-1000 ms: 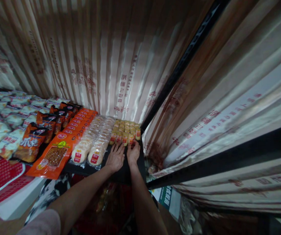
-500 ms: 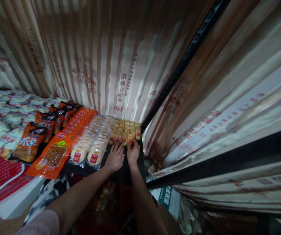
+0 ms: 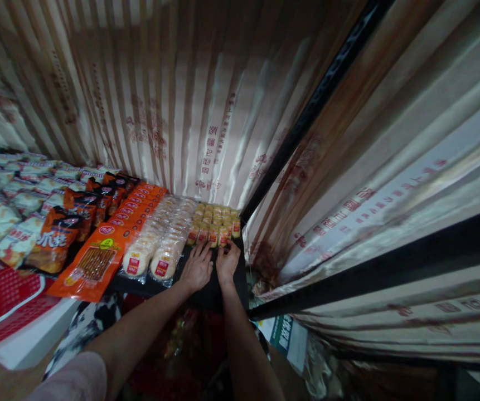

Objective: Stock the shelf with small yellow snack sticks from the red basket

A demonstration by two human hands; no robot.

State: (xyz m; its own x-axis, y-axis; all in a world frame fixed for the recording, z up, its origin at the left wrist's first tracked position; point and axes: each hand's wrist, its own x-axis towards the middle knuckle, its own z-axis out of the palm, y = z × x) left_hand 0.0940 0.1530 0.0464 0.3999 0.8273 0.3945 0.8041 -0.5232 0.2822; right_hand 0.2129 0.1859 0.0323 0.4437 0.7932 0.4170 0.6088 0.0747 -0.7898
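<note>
Small yellow packets [image 3: 216, 216] with red labels stand in close rows at the right end of the dark shelf [image 3: 189, 298]. My left hand [image 3: 198, 267] lies palm down before the front row, its fingers stretched apart and their tips at the packets. Close beside it, my right hand [image 3: 227, 263] has thumb and forefinger at the lower end of a front packet [image 3: 223, 236], seemingly pinching it. Left of these rows lie two rows of round white pastries [image 3: 162, 267] in clear wrap.
Orange snack bags [image 3: 97, 259], brown claw-print bags [image 3: 53, 239] and white bags [image 3: 18, 239] fill the shelf leftward. A red basket [image 3: 9, 312] is at lower left. Printed curtains [image 3: 189, 111] hang behind; a black post [image 3: 306, 117] slants at right. Bags lie below the shelf.
Both hands stay at the front row of yellow packets with hardly any movement. The front packets near the fingers have shifted very slightly. The view has moved a little.
</note>
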